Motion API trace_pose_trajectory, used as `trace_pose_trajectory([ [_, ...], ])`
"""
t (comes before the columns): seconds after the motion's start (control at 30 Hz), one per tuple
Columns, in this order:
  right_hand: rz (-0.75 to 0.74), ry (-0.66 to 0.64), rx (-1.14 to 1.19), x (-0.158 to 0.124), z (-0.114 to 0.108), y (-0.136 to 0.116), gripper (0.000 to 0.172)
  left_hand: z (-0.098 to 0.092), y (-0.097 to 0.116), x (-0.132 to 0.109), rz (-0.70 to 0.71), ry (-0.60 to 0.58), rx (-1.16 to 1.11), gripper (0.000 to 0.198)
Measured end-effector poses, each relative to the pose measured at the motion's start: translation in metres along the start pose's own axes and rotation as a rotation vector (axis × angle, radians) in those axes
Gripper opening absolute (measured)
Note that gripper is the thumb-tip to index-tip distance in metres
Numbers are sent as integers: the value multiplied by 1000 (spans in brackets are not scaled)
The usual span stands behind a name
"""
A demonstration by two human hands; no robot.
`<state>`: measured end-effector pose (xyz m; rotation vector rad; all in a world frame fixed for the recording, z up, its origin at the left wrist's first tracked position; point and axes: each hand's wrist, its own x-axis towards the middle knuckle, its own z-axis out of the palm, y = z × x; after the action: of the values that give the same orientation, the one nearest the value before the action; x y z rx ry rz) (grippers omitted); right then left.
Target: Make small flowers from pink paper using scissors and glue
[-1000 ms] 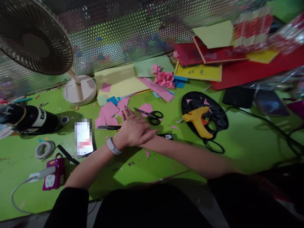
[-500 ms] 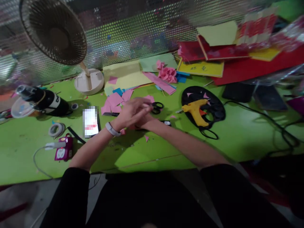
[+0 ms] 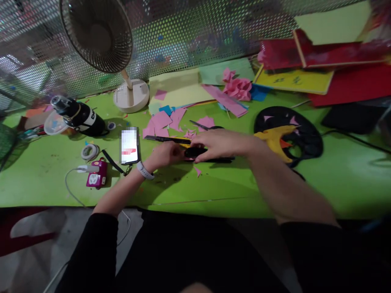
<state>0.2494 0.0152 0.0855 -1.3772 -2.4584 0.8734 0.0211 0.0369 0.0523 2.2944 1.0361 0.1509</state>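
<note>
My right hand point(image 3: 218, 144) is closed round a dark, rounded black object point(image 3: 195, 152), whose kind I cannot make out. Fingers curled, my left hand point(image 3: 166, 156) meets its left end; whatever lies between those fingertips is hidden. A long black item point(image 3: 220, 160) lies under my right hand. Just behind both hands is a black-and-yellow utility knife point(image 3: 168, 140). A scissor blade point(image 3: 200, 125) sticks out past my right hand, which covers the rest. Pink paper pieces point(image 3: 160, 121) are scattered beyond the knife, with a small pink scrap point(image 3: 198, 172) in front.
To the left are a phone point(image 3: 129, 144), tape rolls point(image 3: 89, 151), a purple plug adapter point(image 3: 97, 174), a black bottle point(image 3: 84, 118) and a fan point(image 3: 131, 95). A yellow glue gun point(image 3: 276, 138) rests on a black palette-shaped mat point(image 3: 311, 130) at right. Crumpled pink paper point(image 3: 238, 87) sits behind.
My hands were crossed and overlapping; now they are side by side at the black object, which my right hand grips. The view has shifted left.
</note>
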Motion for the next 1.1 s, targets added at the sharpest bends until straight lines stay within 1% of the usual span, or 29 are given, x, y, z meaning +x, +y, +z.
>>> trace_pose_trajectory([
  [0.03,7,-38,-24,0,-1,0,24,-4,-2,1,8,-50,-32,24],
  [0.07,20,-90,-56,0,-2,-1,22,-11,-5,2,6,-67,-52,22],
  [0.1,34,-134,-78,-1,-5,-2,22,-21,-7,1,-13,-13,-49,25],
  [0.17,46,-106,-40,-2,-13,-6,28,-44,-9,0,-58,147,-74,30],
  [0.2,47,-57,4,-3,-17,-8,33,-56,-8,0,-65,209,-148,30],
  [0.23,50,19,59,-4,-21,-10,36,-65,-6,0,-61,238,-256,30],
  [0.27,58,113,123,-4,-25,-12,39,-73,-2,2,-53,253,-368,31],
  [0.33,78,315,270,-3,-30,-14,43,-80,9,6,-11,222,-550,32],
  [0.4,74,461,419,0,-33,-13,42,-81,20,12,45,204,-629,32],
  [0.43,57,497,479,2,-34,-12,40,-79,25,15,61,217,-639,32],
  [0.5,23,523,551,5,-34,-9,35,-76,31,19,74,222,-650,32],
  [0.6,19,496,584,10,-31,-5,30,-69,30,24,44,214,-721,35],
  [0.77,40,470,597,14,-25,-4,27,-61,19,34,44,230,-872,37],
  [0.93,17,380,660,14,-24,-1,28,-61,14,37,22,217,-873,38],
  [1.1,25,382,680,14,-21,1,27,-63,14,36,44,196,-899,36],
])
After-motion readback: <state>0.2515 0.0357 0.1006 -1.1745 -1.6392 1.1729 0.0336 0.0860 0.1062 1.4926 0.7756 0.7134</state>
